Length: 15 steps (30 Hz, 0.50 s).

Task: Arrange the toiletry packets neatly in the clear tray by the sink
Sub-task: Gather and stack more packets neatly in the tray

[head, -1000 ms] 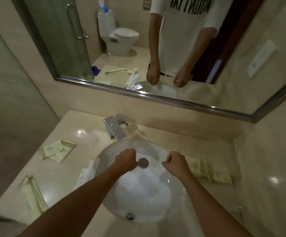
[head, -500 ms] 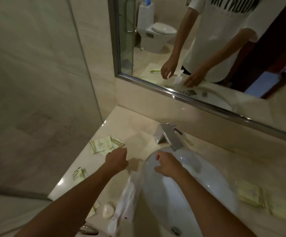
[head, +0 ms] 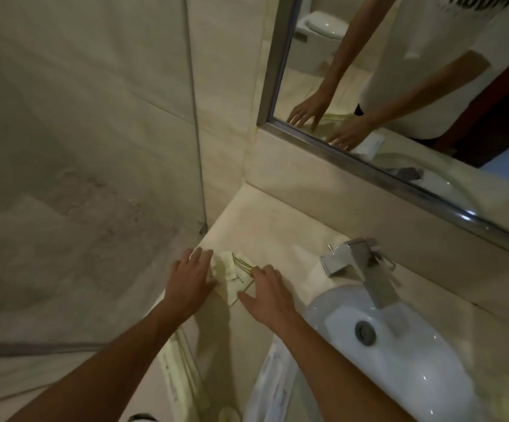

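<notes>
A small pile of pale green toiletry packets [head: 232, 271] lies on the beige counter left of the sink. My left hand [head: 190, 280] rests flat on the pile's left side, fingers spread. On the pile's right side, my right hand [head: 265, 292] lies with its fingertips on the packets. Neither hand has lifted anything. A long pale green packet [head: 180, 373] lies nearer me under my left forearm. A clear plastic sleeve [head: 273, 388] lies by the basin's left rim. No clear tray is visible.
The white basin [head: 399, 360] with its drain and a chrome faucet [head: 366, 269] fills the lower right. A steel-framed mirror [head: 399, 166] runs along the back wall. A glass shower panel [head: 197, 147] borders the counter [head: 271, 226] on the left.
The view swung left from the basin to the counter's left end. Both hands left the basin, opened from fists and came down on the packet pile.
</notes>
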Motion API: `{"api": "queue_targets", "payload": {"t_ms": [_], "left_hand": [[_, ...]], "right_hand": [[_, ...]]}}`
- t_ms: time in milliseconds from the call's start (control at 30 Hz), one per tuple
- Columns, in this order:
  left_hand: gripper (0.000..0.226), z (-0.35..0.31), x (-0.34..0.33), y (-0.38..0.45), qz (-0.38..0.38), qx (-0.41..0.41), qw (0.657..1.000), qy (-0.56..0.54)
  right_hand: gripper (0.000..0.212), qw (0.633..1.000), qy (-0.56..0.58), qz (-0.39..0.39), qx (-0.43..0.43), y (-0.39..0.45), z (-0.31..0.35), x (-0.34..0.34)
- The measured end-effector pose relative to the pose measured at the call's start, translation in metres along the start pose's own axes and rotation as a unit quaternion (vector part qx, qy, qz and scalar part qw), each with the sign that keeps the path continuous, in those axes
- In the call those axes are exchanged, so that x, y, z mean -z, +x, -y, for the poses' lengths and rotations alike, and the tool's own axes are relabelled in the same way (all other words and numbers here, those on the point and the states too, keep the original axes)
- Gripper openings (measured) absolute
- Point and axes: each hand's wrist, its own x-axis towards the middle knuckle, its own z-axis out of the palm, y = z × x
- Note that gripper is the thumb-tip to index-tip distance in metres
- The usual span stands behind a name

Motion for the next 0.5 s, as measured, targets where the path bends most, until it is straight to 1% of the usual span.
{"api": "queue_targets", "payload": {"t_ms": [133, 267, 367, 433, 500], "left_hand": [[0.059, 0.001, -0.002, 0.009, -0.004, 0.004, 1.0, -0.016], [0.052, 0.0, -0.002, 0.013, -0.001, 0.018, 1.0, -0.017], [0.048, 0.005, -0.003, 0.011, -0.024, 0.039, 0.999, -0.016], [0.042, 0.008, -0.005, 0.008, -0.032, 0.077, 0.995, -0.064], [0.03, 0.009, -0.003, 0.006, -0.034, 0.118, 0.983, -0.139]], "right_hand": [[0.062, 0.999, -0.004, -0.045, -0.017, 0.021, 0.013, -0.009], [0.08, 0.997, -0.028, -0.06, -0.038, 0.03, 0.023, -0.021], [0.078, 0.994, -0.018, -0.079, -0.071, 0.031, 0.025, -0.022], [0.071, 0.991, 0.027, -0.075, -0.111, 0.031, 0.023, -0.018], [0.058, 0.979, 0.116, -0.049, -0.163, 0.029, 0.019, -0.013]]}}
